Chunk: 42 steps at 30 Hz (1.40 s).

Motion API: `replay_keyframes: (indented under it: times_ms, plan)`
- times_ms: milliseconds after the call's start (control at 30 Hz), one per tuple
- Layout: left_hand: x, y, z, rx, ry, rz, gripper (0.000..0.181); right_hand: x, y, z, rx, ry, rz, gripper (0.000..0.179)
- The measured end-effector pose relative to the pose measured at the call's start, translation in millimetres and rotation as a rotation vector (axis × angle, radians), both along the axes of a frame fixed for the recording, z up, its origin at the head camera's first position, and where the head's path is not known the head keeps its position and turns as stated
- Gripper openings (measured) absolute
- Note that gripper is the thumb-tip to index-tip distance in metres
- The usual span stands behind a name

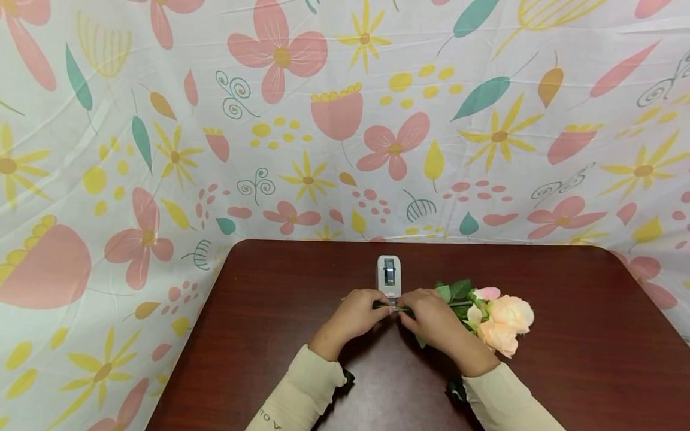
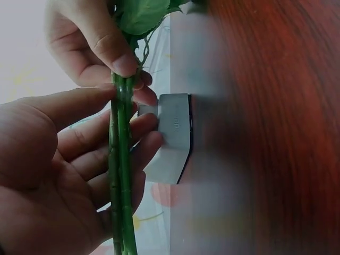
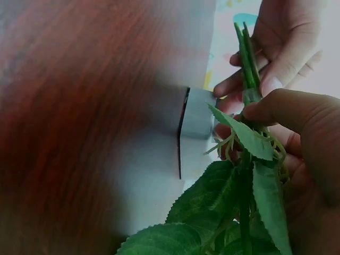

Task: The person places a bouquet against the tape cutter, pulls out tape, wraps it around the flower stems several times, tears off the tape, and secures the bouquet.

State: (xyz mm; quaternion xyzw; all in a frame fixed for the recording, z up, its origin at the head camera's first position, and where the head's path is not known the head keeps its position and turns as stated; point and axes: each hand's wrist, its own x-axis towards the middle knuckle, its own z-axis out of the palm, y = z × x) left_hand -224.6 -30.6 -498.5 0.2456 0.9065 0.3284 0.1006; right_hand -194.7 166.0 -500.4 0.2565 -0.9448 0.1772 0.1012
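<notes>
A bunch of peach and pink roses [image 1: 504, 320] lies sideways in both hands, blossoms to the right. My left hand [image 1: 353, 314] holds its green stems [image 2: 123, 175], thumb in front and fingers behind. Beside it, my right hand [image 1: 431, 314] pinches the stems nearer the leaves [image 3: 207, 196]. A clear band of tape [image 2: 123, 91] shows on the stems between the two thumbs. Just beyond the hands stands a white tape dispenser [image 1: 389, 275] with a roll in it; fingers hide part of its front end.
The dark red-brown table [image 1: 280, 281] reaches back to a white cloth [image 1: 345, 149] printed with flowers and leaves, which also hangs along the left side. The dispenser is close to the fingertips.
</notes>
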Motion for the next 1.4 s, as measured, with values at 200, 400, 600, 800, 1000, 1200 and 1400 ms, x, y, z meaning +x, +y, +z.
replay_keyframes:
  times_ms: [200, 400, 600, 800, 1000, 1200, 1400]
  plan:
    - [0.1, -0.9, 3.2, -0.009, -0.019, -0.013, 0.011, 4.5, -1.5, 0.7, -0.023, -0.015, 0.003, 0.010]
    - [0.2, -1.8, 4.3, -0.017, -0.031, -0.046, 0.009, 9.4, -1.7, -0.3, -0.042, -0.015, 0.020, 0.015]
    - [-0.1, -4.3, 1.9, -0.039, -0.070, -0.059, 0.011, 10.8, -0.9, -3.9, -0.031, 0.006, 0.027, 0.015]
    - [1.7, -6.4, -1.2, -0.058, -0.168, -0.081, 0.030, 12.0, -1.7, -8.5, 0.011, 0.075, 0.017, 0.016]
    - [2.2, -7.1, -1.9, -0.073, -0.148, -0.085, 0.038, 14.1, -3.9, -10.9, 0.016, 0.115, 0.004, 0.016]
    - [0.6, -7.3, -2.2, -0.051, -0.154, -0.079, 0.040, 14.5, -3.4, -9.2, 0.008, 0.061, 0.011, 0.014]
    - [-1.2, -6.0, -1.5, -0.012, -0.166, -0.076, 0.036, 14.5, -2.1, 3.7, -0.038, -0.112, -0.011, 0.012]
